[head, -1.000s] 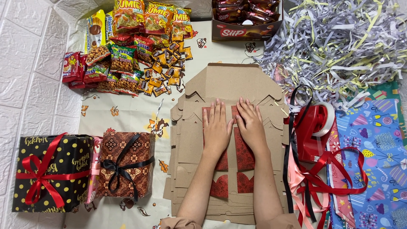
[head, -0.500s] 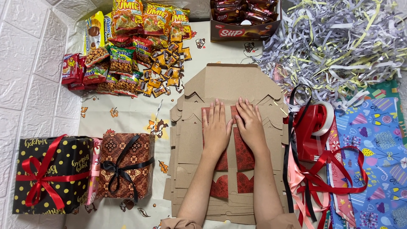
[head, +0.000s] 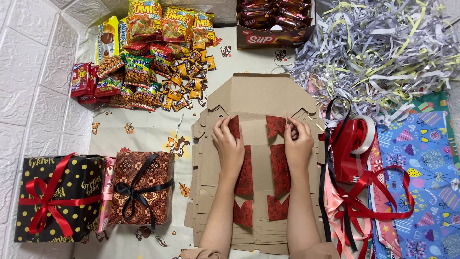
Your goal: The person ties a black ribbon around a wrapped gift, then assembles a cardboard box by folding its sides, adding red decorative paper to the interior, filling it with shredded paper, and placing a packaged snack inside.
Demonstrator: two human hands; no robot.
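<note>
cardboard box blank [head: 261, 103] lies flat on the floor, unassembled atop a stack of blanks; left hand [head: 230, 146] and right hand [head: 298, 144] each pinch a red patterned flap [head: 275, 125] at its upper edge, lifting it; folding barely begun.

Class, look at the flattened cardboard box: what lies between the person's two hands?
In the head view, between the left hand and right hand lies a bare brown strip of the flattened cardboard box, edged by dark red patterned flaps.

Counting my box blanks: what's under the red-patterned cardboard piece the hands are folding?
Under the red-patterned cardboard piece lies a stack of flat brown blanks; only edges show, so no count.
</note>
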